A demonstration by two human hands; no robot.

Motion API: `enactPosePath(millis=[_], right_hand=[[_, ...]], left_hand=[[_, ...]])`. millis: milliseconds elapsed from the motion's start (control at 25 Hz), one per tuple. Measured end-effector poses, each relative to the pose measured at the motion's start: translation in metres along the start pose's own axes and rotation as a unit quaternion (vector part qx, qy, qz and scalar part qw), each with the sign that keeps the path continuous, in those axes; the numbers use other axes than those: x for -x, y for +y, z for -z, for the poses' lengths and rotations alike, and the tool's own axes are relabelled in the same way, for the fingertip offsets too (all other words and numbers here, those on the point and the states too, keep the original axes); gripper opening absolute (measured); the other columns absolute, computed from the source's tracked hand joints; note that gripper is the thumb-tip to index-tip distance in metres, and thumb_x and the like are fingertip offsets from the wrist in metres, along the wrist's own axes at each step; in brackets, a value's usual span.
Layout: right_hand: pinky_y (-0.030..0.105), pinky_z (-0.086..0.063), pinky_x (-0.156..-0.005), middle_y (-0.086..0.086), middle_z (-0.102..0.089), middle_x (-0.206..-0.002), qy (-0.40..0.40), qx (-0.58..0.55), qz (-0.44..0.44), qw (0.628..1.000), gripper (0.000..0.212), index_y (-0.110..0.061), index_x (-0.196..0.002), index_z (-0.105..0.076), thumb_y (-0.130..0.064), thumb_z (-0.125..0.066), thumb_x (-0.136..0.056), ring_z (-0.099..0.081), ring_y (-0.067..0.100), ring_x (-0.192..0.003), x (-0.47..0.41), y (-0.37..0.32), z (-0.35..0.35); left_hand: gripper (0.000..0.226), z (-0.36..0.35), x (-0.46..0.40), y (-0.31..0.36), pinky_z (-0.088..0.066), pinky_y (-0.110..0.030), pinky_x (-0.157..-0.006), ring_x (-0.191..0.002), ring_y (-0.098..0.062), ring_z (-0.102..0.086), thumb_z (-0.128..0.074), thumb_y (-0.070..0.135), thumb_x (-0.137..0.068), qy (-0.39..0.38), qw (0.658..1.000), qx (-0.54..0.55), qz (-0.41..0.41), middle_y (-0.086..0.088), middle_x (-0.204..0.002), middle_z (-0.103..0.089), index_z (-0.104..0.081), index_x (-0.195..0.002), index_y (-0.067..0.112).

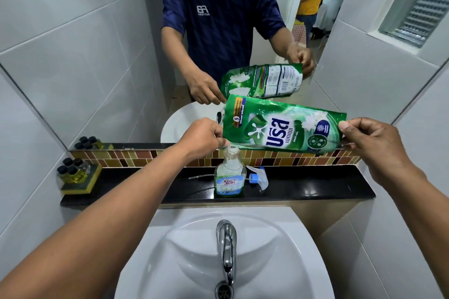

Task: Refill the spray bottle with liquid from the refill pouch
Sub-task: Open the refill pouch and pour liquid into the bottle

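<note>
A green refill pouch (283, 126) is held sideways above the black shelf, its spout corner down at the left. My left hand (202, 137) pinches that corner just over the open neck of the clear spray bottle (229, 175), which stands upright with green liquid in its lower part. My right hand (371, 139) grips the pouch's other end, raised to the right. The bottle's white and blue trigger sprayer (258, 177) lies on the shelf just right of the bottle, its tube behind it.
A black stone shelf (315, 187) runs under a mirror (218, 31) that reflects the person and pouch. Small dark-capped bottles on a yellow sponge (75, 175) sit at the shelf's left end. Below is a white sink (279, 250) with a chrome tap (227, 247).
</note>
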State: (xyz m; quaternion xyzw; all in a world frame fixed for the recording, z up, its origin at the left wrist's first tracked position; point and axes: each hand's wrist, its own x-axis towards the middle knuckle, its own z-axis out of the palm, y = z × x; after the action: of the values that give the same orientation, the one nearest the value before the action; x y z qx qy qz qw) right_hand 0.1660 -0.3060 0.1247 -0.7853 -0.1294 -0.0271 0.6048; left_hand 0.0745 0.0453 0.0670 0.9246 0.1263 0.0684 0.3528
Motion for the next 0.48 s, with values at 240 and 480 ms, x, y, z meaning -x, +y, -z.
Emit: enactPosePath(millis=[240,480], right_hand=[[0.029,-0.059,-0.067,0.004,-0.069,-0.069,0.052,-0.075,-0.130,0.987,0.014,-0.010,-0.083,-0.069,-0.013,-0.066,-0.097,-0.063,0.015,-0.060,0.020,0.047,-0.005],[0.029,-0.058,-0.059,0.015,-0.071,-0.078,0.061,-0.141,-0.289,0.945,0.009,-0.004,-0.098,-0.071,-0.010,-0.064,-0.098,-0.065,0.021,-0.067,0.030,0.116,-0.006]], left_hand=[[0.025,0.008,-0.005,0.016,-0.057,-0.039,-0.070,-0.067,-0.028,-0.061,-0.086,0.021,-0.086,-0.004,1.000,-0.024,-0.009,-0.018,-0.077,-0.074,-0.076,-0.070,0.004],[0.015,0.012,-0.015,0.073,-0.058,-0.038,-0.079,-0.083,-0.024,-0.072,-0.086,0.020,-0.086,0.011,0.997,-0.067,-0.041,-0.004,-0.089,-0.083,-0.080,-0.074,0.014]])
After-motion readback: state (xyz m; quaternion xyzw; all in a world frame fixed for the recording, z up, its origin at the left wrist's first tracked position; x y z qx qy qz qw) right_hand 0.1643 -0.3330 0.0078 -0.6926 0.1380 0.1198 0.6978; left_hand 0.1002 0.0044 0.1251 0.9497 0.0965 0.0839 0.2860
